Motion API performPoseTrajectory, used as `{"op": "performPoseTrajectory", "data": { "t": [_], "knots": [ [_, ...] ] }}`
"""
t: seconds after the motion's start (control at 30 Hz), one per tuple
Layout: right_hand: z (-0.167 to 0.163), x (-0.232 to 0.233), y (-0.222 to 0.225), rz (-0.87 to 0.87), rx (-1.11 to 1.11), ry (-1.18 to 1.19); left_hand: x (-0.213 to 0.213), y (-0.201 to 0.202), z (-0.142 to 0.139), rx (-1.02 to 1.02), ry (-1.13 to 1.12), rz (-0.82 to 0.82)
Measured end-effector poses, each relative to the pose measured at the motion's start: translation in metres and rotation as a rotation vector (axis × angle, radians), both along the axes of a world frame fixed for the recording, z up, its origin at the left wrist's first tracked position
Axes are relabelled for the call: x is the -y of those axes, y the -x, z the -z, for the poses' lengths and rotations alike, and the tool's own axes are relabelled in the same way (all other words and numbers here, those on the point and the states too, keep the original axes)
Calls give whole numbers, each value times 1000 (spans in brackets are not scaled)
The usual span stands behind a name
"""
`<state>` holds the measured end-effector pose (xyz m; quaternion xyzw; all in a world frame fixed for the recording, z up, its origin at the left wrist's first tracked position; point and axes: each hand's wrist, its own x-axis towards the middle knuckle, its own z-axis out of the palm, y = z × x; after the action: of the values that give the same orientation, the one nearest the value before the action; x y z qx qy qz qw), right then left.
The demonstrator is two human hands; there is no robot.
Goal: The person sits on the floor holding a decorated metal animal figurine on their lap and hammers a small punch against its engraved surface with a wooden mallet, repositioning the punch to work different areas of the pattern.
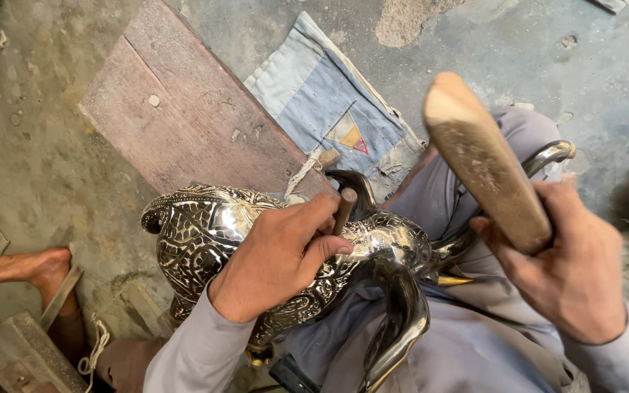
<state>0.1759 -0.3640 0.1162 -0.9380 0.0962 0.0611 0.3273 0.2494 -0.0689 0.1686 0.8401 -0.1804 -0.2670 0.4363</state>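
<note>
A shiny embossed metal figure [205, 233] with curved polished horns [402, 320] rests across my lap. My left hand [278, 258] lies on top of it and grips a short dark metal punch [345, 207], held upright against the figure's surface. My right hand [566, 269] is shut on a thick wooden handle [482, 160], raised above and to the right of the punch. Another curved polished horn [551, 153] shows behind my right hand.
A reddish wooden plank [183, 116] lies on the concrete floor ahead, with a blue patched cloth [329, 102] beside it. A bare foot [20, 266] rests at the left near a wooden block [16, 356] and a cord [95, 349].
</note>
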Motion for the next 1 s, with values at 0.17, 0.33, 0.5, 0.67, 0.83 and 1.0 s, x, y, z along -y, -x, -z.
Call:
{"op": "performPoseTrajectory", "data": {
  "t": [0.17,0.33,0.5,0.67,0.83,1.0],
  "knots": [
    [-25,-1,-27,-48,97,-103,-3,1,3,13,-16,-2],
    [-27,-11,-36,-59,102,-262,-5,0,3,5,-33,0],
    [-29,-10,-50,-451,-93,251,-2,-1,4,62,-34,12],
    [-19,-12,-37,-145,-61,-64,0,-6,1,-31,-70,53],
    [5,-3,-10,-169,-81,39,6,-12,5,15,-87,128],
    [19,-8,14,-235,-28,24,11,-14,3,-46,-97,171]
  ]
}}
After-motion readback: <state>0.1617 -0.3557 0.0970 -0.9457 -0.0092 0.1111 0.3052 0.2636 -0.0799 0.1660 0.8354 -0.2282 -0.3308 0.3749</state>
